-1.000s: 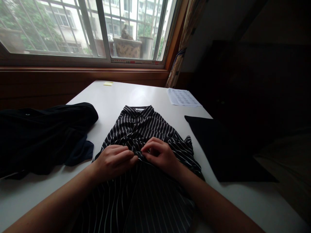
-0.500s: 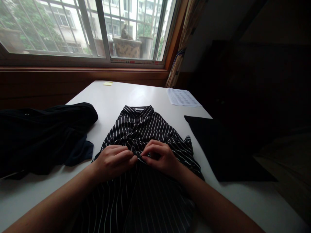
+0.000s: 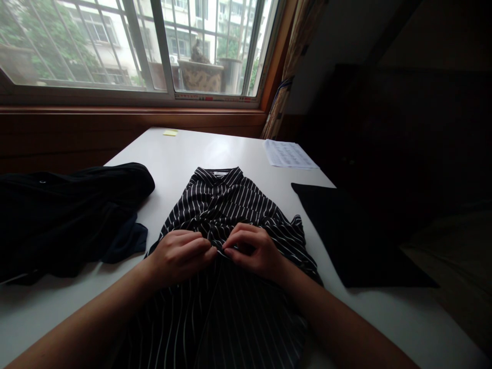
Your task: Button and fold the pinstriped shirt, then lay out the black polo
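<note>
Head view: clamped mid-front of striped shirt [image 3: 226, 292], spread on white table [image 3: 215, 148], in fingertips of left hand [image 3: 184, 256] and right hand [image 3: 257, 252], set close together. Likely risked a slipped grip or crooked front edges, if tugged against bunched folds. Could read neither white collar label [image 3: 220, 173] nor printed sheets [image 3: 290, 154].

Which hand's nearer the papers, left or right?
Right. The right hand is on the shirt, on the near side of the papers and slightly left of them; the left hand, also on the shirt, is farther to their left.
</note>
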